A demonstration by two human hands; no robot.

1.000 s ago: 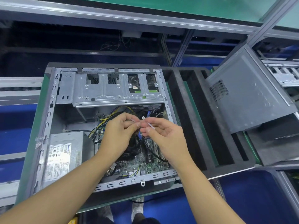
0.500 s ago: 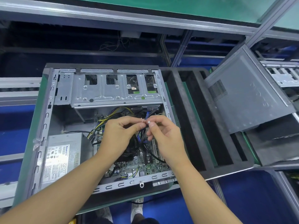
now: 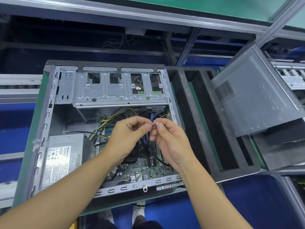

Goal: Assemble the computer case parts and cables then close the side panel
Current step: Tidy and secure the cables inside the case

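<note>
An open grey computer case (image 3: pixel 49 116) lies on its side with the motherboard (image 3: pixel 148 171), a power supply (image 3: pixel 64 156) at lower left and a drive cage (image 3: pixel 118 90) along the top. Over the motherboard, my left hand (image 3: pixel 127 138) and my right hand (image 3: pixel 170 139) meet fingertip to fingertip. Both pinch a small white cable tie (image 3: pixel 155 123) around a bundle of blue and black cables (image 3: pixel 147 138). The grey side panel (image 3: pixel 254 96) leans tilted at the right, off the case.
The case sits on a green-edged pallet with black foam slots (image 3: pixel 198 121) to its right. Metal conveyor rails (image 3: pixel 18 90) run at left and a frame (image 3: pixel 148 15) crosses above. A second case (image 3: pixel 292 76) shows at far right. Shoes (image 3: pixel 138 210) are below.
My hands have drawn closer together and the loose end of the white tie that stuck out from my right fingers no longer shows. The view shifted slightly.
</note>
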